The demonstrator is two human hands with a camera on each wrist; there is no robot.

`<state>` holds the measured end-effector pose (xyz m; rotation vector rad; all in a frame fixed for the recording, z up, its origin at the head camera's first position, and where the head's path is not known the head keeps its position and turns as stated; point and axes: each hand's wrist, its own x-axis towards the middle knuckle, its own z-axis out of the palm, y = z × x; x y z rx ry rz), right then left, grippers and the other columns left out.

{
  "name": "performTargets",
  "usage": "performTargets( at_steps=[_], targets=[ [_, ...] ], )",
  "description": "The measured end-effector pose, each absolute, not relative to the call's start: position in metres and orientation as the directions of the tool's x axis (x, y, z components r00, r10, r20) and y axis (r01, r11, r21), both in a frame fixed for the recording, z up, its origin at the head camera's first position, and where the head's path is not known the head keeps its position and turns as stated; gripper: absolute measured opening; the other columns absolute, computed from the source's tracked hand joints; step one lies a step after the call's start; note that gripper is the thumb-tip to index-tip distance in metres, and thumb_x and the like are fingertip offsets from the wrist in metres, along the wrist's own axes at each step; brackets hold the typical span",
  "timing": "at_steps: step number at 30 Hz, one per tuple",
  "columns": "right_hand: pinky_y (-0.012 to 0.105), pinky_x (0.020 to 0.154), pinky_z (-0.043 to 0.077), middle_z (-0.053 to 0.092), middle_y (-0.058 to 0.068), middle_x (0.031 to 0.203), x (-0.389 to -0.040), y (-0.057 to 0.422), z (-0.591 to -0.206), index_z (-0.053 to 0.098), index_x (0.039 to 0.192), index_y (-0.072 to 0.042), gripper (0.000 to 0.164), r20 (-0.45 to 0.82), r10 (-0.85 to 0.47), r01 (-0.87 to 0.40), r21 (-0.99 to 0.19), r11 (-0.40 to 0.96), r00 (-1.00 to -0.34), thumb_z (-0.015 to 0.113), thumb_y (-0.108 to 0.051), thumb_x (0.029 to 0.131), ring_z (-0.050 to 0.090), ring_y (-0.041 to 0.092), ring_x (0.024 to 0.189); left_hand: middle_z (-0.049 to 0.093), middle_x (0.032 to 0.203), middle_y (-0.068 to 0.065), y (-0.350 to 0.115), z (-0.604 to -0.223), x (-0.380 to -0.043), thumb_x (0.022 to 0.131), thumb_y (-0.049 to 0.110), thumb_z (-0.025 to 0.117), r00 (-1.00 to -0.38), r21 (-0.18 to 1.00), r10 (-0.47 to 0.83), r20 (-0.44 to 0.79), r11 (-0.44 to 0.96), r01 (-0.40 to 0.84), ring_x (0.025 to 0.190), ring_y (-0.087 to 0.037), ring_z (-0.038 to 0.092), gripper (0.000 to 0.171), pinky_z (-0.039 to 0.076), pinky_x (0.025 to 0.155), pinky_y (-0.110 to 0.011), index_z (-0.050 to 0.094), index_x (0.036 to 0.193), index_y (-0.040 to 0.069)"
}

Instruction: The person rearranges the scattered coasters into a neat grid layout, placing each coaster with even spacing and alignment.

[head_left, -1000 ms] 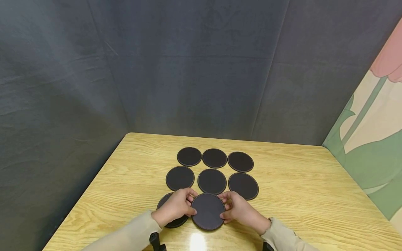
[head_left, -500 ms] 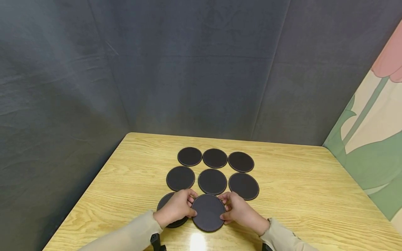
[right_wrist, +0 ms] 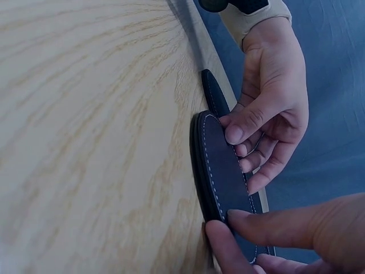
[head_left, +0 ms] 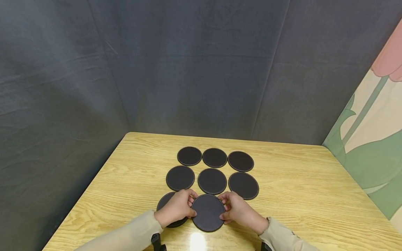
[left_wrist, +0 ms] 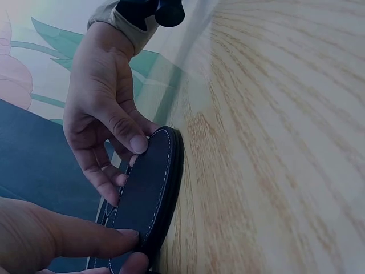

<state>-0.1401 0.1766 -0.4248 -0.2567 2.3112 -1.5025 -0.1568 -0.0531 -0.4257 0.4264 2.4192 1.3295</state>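
Observation:
A small stack of round dark coasters [head_left: 208, 213] with light edge stitching lies at the front of the table. Its layered edge shows in the left wrist view, where the top coaster [left_wrist: 144, 182] faces the camera. My left hand [head_left: 177, 206] pinches the stack's left edge between thumb and fingers. On the opposite side, my right hand [head_left: 243, 211] holds the right edge the same way. Partly under my left hand sits another dark coaster [head_left: 164, 203], seen also behind the stack in the right wrist view.
Two rows of dark coasters lie flat beyond my hands, including the middle coaster [head_left: 212, 181] and the far left one [head_left: 190, 156]. The wooden table [head_left: 298, 181] extends to both sides. A dark curtain [head_left: 194, 69] hangs behind it, and a flower-patterned panel [head_left: 373, 139] stands at right.
The held stack has shifted very slightly toward the table's front edge over the last second. Both hands keep the same hold, and the other coasters stay in place.

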Motion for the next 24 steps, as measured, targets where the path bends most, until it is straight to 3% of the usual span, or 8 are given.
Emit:
performTargets(
  at_steps=[24],
  targets=[
    [0.036, 0.056, 0.059, 0.038, 0.009, 0.089, -0.1397, 0.1760, -0.4269, 0.053, 0.115, 0.011, 0.055, -0.218, -0.330, 0.067, -0.907, 0.415, -0.918, 0.074, 0.024, 0.066, 0.044, 0.017, 0.071, 0.046, 0.077, -0.005, -0.0514, -0.4232, -0.1562, 0.066, -0.015, 0.077, -0.893, 0.852, 0.422, -0.158, 0.515, 0.092, 0.066, -0.015, 0.047, 0.045, 0.051, 0.050, -0.023, 0.060, 0.107, -0.007]
  ],
)
